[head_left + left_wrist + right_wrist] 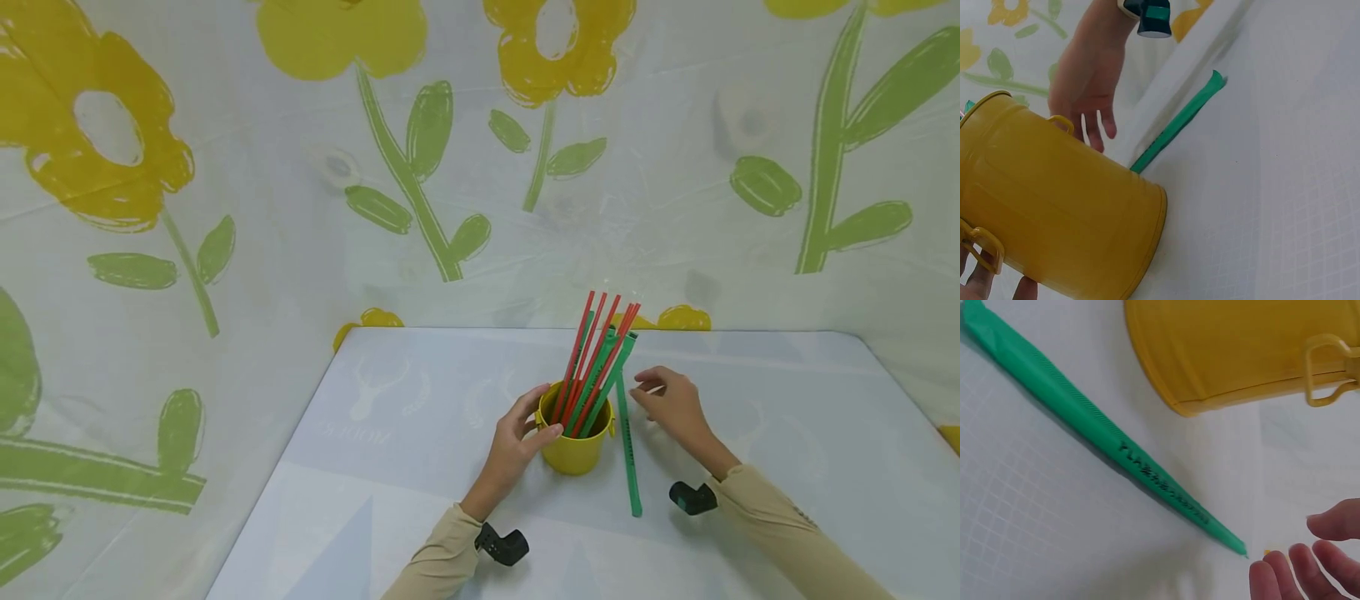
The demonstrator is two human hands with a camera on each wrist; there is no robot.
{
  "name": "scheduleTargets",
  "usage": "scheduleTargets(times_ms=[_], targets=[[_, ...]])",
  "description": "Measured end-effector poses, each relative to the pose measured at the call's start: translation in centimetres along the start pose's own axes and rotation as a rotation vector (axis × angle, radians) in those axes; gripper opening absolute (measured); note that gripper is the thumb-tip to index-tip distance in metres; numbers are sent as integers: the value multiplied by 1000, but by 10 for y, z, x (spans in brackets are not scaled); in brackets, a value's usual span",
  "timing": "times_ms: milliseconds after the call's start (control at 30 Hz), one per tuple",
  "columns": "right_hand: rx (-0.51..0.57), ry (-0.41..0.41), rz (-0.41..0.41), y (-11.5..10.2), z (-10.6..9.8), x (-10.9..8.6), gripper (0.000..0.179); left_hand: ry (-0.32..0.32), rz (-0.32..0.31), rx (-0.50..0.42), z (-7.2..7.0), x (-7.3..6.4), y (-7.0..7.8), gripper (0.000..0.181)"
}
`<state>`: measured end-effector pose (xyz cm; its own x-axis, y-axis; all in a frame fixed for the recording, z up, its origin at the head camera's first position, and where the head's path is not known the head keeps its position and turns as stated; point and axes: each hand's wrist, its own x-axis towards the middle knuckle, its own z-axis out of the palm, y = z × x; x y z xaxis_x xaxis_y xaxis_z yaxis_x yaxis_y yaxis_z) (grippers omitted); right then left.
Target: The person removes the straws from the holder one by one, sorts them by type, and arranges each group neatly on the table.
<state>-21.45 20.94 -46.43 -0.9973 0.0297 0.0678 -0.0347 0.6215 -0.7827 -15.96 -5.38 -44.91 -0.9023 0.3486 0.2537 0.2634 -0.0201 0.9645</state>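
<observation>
My left hand (pixel 512 435) holds a small yellow metal bucket (pixel 573 457) by its left side, thumb at the front of the rim and fingers behind. Several red straws (pixel 581 354) and several green-wrapped straws (pixel 617 371) lean to the right inside it. Just right of the bucket, another green-wrapped straw (pixel 630 458) lies on the table, dark print along its wrapper (pixel 1147 472). Beside that straw's far end hovers my right hand (pixel 671 406), fingers loosely bent with nothing between them. In the left wrist view, bucket handles (pixel 985 244) show, and the left fingers are partly hidden.
The white table (pixel 337 500) has faint printed patterns. Its far edge meets a hanging cloth (pixel 645 233) with yellow flowers and green leaves, which also covers the left side. Black wrist cameras (pixel 504 546) sit at both sleeves.
</observation>
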Motion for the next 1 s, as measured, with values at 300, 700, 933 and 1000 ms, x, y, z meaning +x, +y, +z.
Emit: scheduleTargets(times_ms=[300, 700, 933, 1000], targets=[[72, 9, -37, -13, -18, -4, 35, -1, 3, 0, 0, 0, -1, 58], [94, 28, -113, -37, -29, -9, 37, -4, 13, -6, 0, 0, -2, 58], [109, 41, -142, -50, -32, -15, 35, -1, 7, -1, 0, 1, -3, 58], [115, 41, -147, -53, -32, -17, 36, -3, 6, -3, 0, 1, -3, 58]])
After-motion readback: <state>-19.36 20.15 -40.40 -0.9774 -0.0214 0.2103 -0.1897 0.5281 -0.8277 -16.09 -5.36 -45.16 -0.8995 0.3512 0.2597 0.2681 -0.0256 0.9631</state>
